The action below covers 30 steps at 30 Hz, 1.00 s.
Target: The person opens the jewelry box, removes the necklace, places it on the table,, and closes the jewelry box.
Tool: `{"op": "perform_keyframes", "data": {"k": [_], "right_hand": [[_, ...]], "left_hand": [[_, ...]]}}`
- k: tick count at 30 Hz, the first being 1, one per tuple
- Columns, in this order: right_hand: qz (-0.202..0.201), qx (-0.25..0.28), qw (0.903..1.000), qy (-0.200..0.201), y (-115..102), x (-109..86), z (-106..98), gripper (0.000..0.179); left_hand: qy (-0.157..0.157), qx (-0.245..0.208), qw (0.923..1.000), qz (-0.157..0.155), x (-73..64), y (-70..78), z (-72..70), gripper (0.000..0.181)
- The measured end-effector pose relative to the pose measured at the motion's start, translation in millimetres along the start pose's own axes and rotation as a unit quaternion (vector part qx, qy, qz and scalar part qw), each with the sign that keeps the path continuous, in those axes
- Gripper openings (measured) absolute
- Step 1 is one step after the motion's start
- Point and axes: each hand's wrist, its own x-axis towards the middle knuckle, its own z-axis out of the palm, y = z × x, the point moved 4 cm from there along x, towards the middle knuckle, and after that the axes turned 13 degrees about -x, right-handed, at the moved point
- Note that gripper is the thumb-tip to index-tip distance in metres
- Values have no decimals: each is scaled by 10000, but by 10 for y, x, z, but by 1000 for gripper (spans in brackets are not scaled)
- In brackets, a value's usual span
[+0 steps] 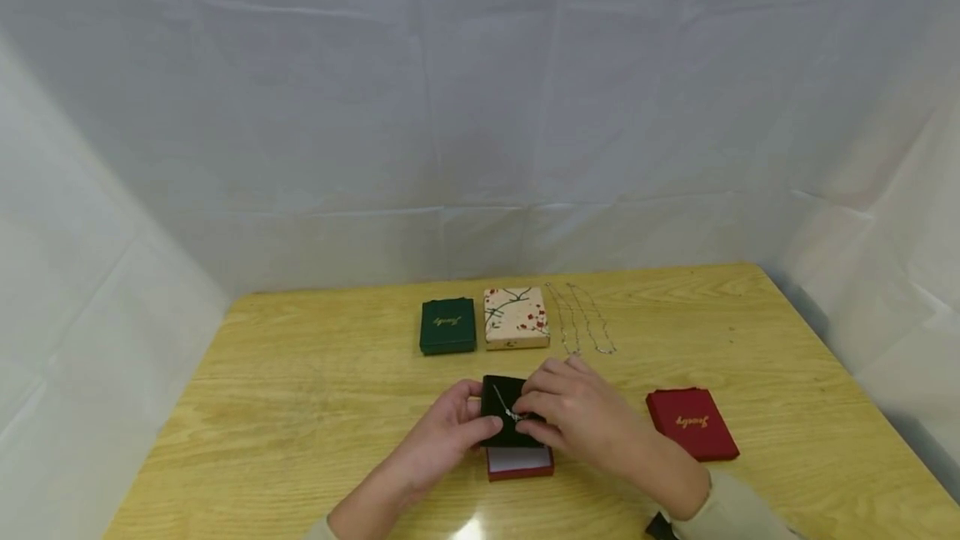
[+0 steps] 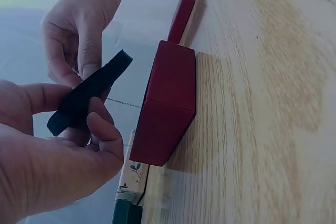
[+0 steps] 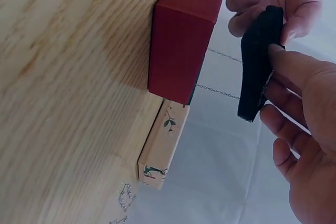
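Note:
My left hand holds a black foam pad by its left side, thumb on the top face. A silver necklace lies across the pad, its fine chain strands hanging beneath. Over the pad's right side, my right hand pinches the necklace with thumb and fingertips. Those fingers hide part of chain and pad. Below the pad stands an open red box base with a white inside. The red lid, marked with gold lettering, lies to the right.
At the back stand a green jewelry box and a cream box with a floral branch print. Two more silver necklaces lie stretched out beside them. A small black item is partly hidden by the right sleeve.

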Motion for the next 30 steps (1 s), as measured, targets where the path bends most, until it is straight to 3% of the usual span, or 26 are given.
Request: {"op": "perform_keyframes", "data": {"k": [8, 20, 30], "right_hand": [[-88, -139, 9998, 131, -11, 14, 7, 15], [-54, -107, 9996, 240, 33, 76, -41, 17], [-28, -121, 9995, 292, 107, 201, -118, 16]], "left_hand": [[-68, -92, 9999, 4, -2, 3, 20, 41], [-4, 320, 9994, 136, -7, 4, 30, 40], [-58, 348, 9992, 194, -20, -41, 40, 34]]}}
